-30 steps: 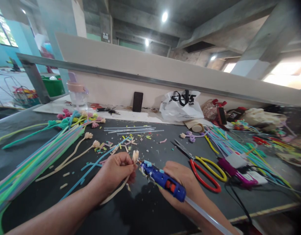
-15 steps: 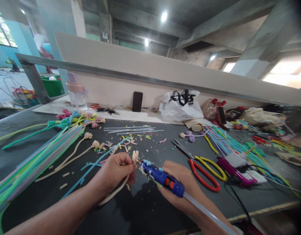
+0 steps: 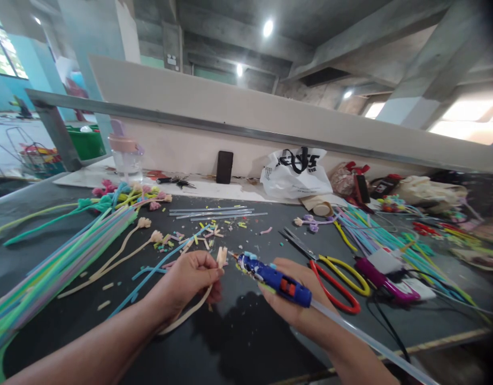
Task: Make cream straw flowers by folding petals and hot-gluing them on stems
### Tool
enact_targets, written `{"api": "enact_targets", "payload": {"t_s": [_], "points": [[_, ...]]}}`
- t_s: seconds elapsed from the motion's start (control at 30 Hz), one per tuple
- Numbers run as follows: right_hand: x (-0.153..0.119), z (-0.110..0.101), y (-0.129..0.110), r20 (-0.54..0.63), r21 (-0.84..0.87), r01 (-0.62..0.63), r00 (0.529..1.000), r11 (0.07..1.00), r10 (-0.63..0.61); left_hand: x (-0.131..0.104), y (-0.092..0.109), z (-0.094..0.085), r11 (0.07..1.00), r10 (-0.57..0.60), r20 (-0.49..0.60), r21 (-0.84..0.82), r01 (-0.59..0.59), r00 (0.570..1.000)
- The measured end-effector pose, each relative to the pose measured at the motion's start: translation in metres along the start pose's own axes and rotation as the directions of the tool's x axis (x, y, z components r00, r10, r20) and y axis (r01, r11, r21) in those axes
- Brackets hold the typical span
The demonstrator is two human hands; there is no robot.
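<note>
Between its thumb and fingers my left hand (image 3: 196, 278) pinches a beige pipe cleaner (image 3: 190, 312), whose upper end carries short beige pieces (image 3: 222, 256). My right hand (image 3: 297, 291) is wrapped around a blue glue gun (image 3: 270, 278), with a clear glue stick (image 3: 362, 337) running out of its rear. The gun's nozzle points left, a small gap away from the beige pieces. Left of my left hand lie two beige pipe cleaners with flower-like tips (image 3: 156, 237). Cut bits (image 3: 214, 231) in several colours are scattered beyond my hands.
Open scissors (image 3: 338, 272) with red and yellow handles lie right of my right hand. Bundled pipe cleaners (image 3: 78, 251) cover the left side. Clear glue sticks (image 3: 214, 213), a phone (image 3: 224, 167) and a white bag (image 3: 297, 179) are farther back. A purple device (image 3: 391, 283) with cords sits at right.
My right hand has drawn the glue gun back to the right, so its nozzle has come away from the beige pieces. My left hand stays nearly in place.
</note>
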State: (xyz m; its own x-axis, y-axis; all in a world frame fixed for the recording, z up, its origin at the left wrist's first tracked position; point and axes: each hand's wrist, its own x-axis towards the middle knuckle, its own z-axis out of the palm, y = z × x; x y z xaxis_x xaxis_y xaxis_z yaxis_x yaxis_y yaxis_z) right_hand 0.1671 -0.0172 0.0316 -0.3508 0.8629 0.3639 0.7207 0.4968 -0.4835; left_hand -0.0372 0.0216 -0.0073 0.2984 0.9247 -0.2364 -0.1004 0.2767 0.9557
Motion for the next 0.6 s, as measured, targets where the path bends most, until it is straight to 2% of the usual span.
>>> {"api": "enact_targets", "payload": {"t_s": [0.17,0.27,0.43,0.53,0.6], "points": [[0.000,0.007,0.002,0.084,-0.112,0.005,0.996,0.994,0.004,0.001,0.001,-0.001,1.000,0.021,0.015,0.021,-0.022,1.000],[0.001,0.006,0.000,0.137,-0.118,0.015,0.991,0.993,0.002,0.001,0.002,-0.001,1.000,0.021,0.012,0.016,-0.021,1.000],[0.003,-0.002,0.002,0.053,-0.086,-0.042,0.998,0.995,0.047,0.001,0.001,-0.002,1.000,0.011,0.036,0.003,-0.011,0.999],[0.002,-0.007,0.013,0.024,-0.220,-0.100,0.994,0.970,0.108,0.000,0.002,-0.004,1.000,-0.015,0.025,-0.021,0.015,1.000],[0.001,-0.011,0.023,0.059,-0.350,-0.105,0.989,0.931,0.134,0.000,0.004,-0.006,0.998,-0.028,0.011,-0.061,0.029,1.000]]}}
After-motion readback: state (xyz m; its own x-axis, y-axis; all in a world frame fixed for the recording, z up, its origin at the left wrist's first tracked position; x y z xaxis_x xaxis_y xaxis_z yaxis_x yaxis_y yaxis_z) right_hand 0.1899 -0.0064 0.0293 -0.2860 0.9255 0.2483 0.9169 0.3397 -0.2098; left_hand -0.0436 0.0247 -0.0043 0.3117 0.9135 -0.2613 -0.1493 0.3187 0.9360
